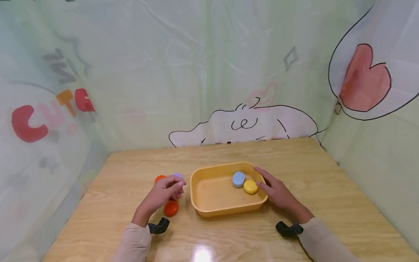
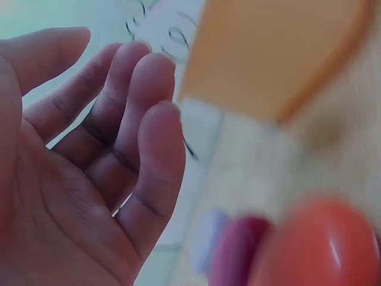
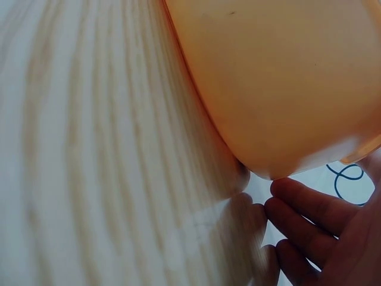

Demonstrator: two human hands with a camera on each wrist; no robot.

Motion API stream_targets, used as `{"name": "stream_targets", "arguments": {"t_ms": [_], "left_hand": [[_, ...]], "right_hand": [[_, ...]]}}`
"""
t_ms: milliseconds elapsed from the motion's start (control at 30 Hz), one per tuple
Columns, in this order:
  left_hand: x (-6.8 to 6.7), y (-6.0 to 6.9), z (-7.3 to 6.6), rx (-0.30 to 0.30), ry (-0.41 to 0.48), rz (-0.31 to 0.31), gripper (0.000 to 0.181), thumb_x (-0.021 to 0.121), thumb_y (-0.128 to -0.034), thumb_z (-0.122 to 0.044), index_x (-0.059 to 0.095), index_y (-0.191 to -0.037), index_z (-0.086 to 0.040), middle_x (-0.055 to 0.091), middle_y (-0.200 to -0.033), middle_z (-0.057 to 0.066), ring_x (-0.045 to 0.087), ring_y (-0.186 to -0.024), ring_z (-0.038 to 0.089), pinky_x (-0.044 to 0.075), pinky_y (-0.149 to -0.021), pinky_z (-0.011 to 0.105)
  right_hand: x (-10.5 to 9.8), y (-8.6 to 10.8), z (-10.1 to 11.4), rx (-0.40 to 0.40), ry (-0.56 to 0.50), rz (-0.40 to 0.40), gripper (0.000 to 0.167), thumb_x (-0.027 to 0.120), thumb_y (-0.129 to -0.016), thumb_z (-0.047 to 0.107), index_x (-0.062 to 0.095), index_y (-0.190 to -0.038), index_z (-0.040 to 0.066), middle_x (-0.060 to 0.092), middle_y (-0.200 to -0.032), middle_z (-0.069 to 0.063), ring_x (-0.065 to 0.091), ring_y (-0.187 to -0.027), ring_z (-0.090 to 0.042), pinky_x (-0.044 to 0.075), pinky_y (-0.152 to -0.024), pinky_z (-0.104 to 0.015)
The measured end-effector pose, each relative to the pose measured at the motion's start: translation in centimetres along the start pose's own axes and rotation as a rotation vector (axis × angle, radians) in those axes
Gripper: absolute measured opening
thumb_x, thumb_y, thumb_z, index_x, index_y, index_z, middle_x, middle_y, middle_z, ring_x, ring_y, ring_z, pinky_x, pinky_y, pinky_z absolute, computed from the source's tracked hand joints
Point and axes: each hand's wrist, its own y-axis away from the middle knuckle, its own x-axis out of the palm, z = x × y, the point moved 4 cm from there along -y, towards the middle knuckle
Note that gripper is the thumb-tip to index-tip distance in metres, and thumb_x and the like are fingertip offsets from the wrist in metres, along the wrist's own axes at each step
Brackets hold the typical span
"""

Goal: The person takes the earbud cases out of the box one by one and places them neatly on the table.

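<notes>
An orange-yellow box [image 1: 209, 211] sits on the wooden table, with a blue piece [image 1: 238, 179] and a yellow piece [image 1: 250, 187] inside at its right. My right hand [image 1: 279, 193] holds the box's right end, thumb over the rim and fingers along the outside wall [image 3: 280, 89]. Left of the box, my left hand [image 1: 163, 193] hovers with loosely bent fingers, its palm [image 2: 65, 208] bare. Around it lie a red piece [image 1: 171, 208], another red one [image 1: 160, 178] and a lilac one [image 1: 177, 175]; a magenta piece [image 2: 238, 250] shows in the left wrist view.
The wooden table [image 1: 229, 236] reaches a patterned curtain [image 1: 147, 72] behind and at both sides. Black wrist mounts [image 1: 158, 226] stick out from both forearms. Table surface shows in front of the box and to its right.
</notes>
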Motion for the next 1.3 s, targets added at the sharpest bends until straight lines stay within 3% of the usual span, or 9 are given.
{"name": "stream_targets", "arguments": {"t_ms": [100, 300, 433, 733, 967, 1167, 1300], "left_hand": [[0.8, -1.1, -1.2, 0.031, 0.001, 0.055, 0.032, 0.057, -0.1038, -0.027, 0.065, -0.115, 0.001, 0.064, -0.092, 0.017, 0.062, -0.084, 0.041, 0.056, -0.072, 0.043], [2.1, -3.9, -3.9, 0.092, -0.002, 0.114, 0.027, 0.055, -0.1046, -0.025, 0.066, -0.12, -0.006, 0.065, -0.1, 0.023, 0.067, -0.089, 0.033, 0.057, -0.079, 0.042], [3.3, -5.6, -5.0, 0.088, 0.01, 0.164, 0.029, 0.058, -0.1032, -0.028, 0.066, -0.121, -0.007, 0.065, -0.105, 0.026, 0.067, -0.092, 0.038, 0.057, -0.081, 0.043], [6.5, -8.6, -5.8, 0.066, -0.028, 0.282, 0.029, 0.057, -0.104, -0.027, 0.068, -0.123, -0.007, 0.067, -0.107, 0.021, 0.066, -0.095, 0.037, 0.056, -0.083, 0.039], [8.7, -10.6, -6.4, 0.097, -0.111, 0.344, 0.028, 0.057, -0.1037, -0.028, 0.069, -0.122, -0.011, 0.069, -0.104, 0.016, 0.067, -0.088, 0.02, 0.056, -0.079, 0.034], [10.4, -12.1, -6.4, 0.089, -0.14, 0.372, 0.033, 0.061, -0.1018, -0.026, 0.067, -0.127, -0.006, 0.07, -0.11, 0.011, 0.068, -0.089, 0.019, 0.057, -0.081, 0.038], [11.6, -12.4, -6.2, 0.075, -0.173, 0.407, 0.034, 0.062, -0.101, -0.026, 0.067, -0.126, -0.004, 0.07, -0.108, 0.009, 0.068, -0.092, 0.027, 0.057, -0.08, 0.04]], "right_hand": [[0.3, 0.0, 0.0, 0.007, -0.009, 0.008, 0.056, 0.048, -0.107, 0.031, 0.03, -0.159, 0.021, 0.027, -0.162, -0.015, 0.026, -0.146, -0.041, 0.026, -0.112, -0.059], [0.2, 0.0, 0.2, -0.005, 0.004, -0.017, 0.055, 0.048, -0.107, 0.029, 0.031, -0.158, 0.021, 0.028, -0.161, -0.016, 0.028, -0.145, -0.042, 0.028, -0.111, -0.059], [0.1, 0.0, 0.4, -0.015, -0.011, -0.015, 0.055, 0.048, -0.107, 0.029, 0.031, -0.158, 0.02, 0.028, -0.161, -0.015, 0.027, -0.146, -0.041, 0.028, -0.111, -0.058], [0.0, 0.2, 0.3, -0.021, -0.004, -0.03, 0.055, 0.05, -0.106, 0.024, 0.033, -0.158, 0.02, 0.03, -0.161, -0.014, 0.029, -0.145, -0.039, 0.03, -0.111, -0.057], [0.2, 0.3, 0.1, -0.005, -0.01, -0.017, 0.055, 0.049, -0.107, 0.031, 0.031, -0.158, 0.023, 0.029, -0.161, -0.014, 0.029, -0.145, -0.039, 0.03, -0.11, -0.056], [-0.1, 0.3, 0.3, 0.003, 0.01, -0.035, 0.055, 0.05, -0.106, 0.029, 0.033, -0.158, 0.022, 0.032, -0.16, -0.015, 0.033, -0.144, -0.04, 0.033, -0.109, -0.056], [-0.1, 0.4, 0.4, 0.009, 0.006, -0.025, 0.055, 0.051, -0.106, 0.027, 0.033, -0.158, 0.022, 0.032, -0.16, -0.014, 0.033, -0.144, -0.04, 0.032, -0.11, -0.057]]}}
